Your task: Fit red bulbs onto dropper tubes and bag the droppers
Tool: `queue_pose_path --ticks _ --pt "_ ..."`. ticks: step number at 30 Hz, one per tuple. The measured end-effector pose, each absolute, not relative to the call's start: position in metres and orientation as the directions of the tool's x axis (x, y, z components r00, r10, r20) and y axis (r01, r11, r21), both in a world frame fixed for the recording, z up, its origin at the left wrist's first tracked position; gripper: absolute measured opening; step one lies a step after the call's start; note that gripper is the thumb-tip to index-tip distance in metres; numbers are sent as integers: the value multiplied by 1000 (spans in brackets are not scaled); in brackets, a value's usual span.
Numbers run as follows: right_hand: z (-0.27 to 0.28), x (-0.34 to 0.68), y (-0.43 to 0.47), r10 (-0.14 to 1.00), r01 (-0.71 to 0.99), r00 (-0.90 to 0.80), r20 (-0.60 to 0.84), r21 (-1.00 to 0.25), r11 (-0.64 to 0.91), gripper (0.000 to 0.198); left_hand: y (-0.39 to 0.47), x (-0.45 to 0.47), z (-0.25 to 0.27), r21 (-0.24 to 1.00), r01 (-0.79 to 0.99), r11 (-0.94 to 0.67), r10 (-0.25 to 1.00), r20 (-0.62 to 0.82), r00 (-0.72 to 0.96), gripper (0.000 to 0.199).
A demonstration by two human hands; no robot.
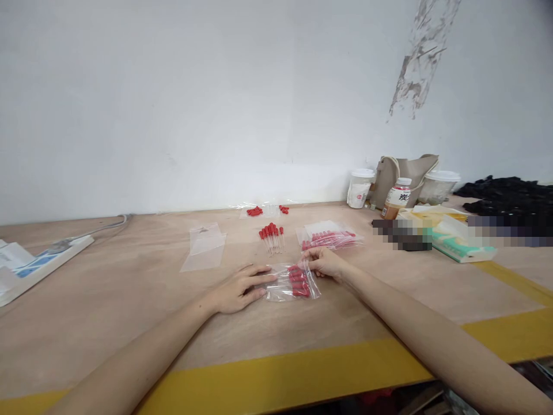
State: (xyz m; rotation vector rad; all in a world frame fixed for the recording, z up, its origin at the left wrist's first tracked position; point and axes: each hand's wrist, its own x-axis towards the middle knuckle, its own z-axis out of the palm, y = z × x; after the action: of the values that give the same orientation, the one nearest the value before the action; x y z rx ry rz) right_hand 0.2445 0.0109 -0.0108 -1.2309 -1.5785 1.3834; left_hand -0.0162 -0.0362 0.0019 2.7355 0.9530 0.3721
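Note:
A clear plastic zip bag (280, 291) lies flat before me, with several red-bulbed droppers (299, 281) inside, their bulbs toward its right end. My left hand (242, 288) rests open on the bag's left end, fingers stretched out. At the opposite end, my right hand (323, 263) pinches the bag's upper right edge between thumb and fingers. Just beyond the bag is a loose bunch of red-bulbed droppers (272, 231). Filled bags (330, 238) of similar red-ended pieces are stacked behind my right hand. Flat clear bags (205, 248) lie beyond my left hand.
Near the wall lie clear bags with red bulbs (254, 211). A power strip (52, 265) sits at left. To the right stand a lidded cup (360, 189), a drink bottle (396, 199), a grey bag (389, 173), a tissue pack (462, 242) and black material (510, 199). Yellow tape (276, 374) lines the front edge.

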Motion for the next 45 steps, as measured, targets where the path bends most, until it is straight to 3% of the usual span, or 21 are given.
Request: queue_pose_path --ticks 5,9,11,14,17,20,24,28,31,33,38,45 --pt "-11 243 11 973 257 -204 -113 -965 -58 25 -35 -16 1 256 577 -775 621 142 771 37" --pt "-6 256 14 901 275 -376 -215 -955 -112 11 -36 -16 3 261 598 -758 644 155 749 42" --pt "0 263 14 844 218 -449 -294 -952 -215 7 -37 -16 3 271 601 -752 651 160 742 44" --pt "3 266 12 831 177 -399 -386 -922 -344 22 -36 -16 2 277 598 -752 651 166 741 44" --pt "-4 256 7 915 254 -311 -256 -950 -179 32 -36 -15 2 281 598 -751 651 166 741 44" --pt "-12 245 2 926 260 -372 -67 -965 35 31 -38 -14 3 291 590 -753 647 168 744 44" --pt "-9 244 -1 924 177 -380 54 -976 129 34 -38 -17 4 330 606 -724 684 226 694 49" --pt "3 261 6 961 -19 -215 175 -984 175 35 -23 -37 0 227 764 -603 777 382 500 49" --pt "9 274 20 978 -159 -14 206 -967 201 31 -4 -61 -3 83 915 -395 815 492 307 46" --pt "12 276 31 985 -198 53 166 -965 173 23 5 -77 -4 63 973 -221 845 511 158 45" --pt "14 252 56 984 -157 178 -5 -987 24 14 15 -104 -2 48 998 48 914 400 -63 46" --pt "-7 243 57 962 62 272 -25 -997 -44 32 25 -120 -12 76 993 93 976 192 -106 60"
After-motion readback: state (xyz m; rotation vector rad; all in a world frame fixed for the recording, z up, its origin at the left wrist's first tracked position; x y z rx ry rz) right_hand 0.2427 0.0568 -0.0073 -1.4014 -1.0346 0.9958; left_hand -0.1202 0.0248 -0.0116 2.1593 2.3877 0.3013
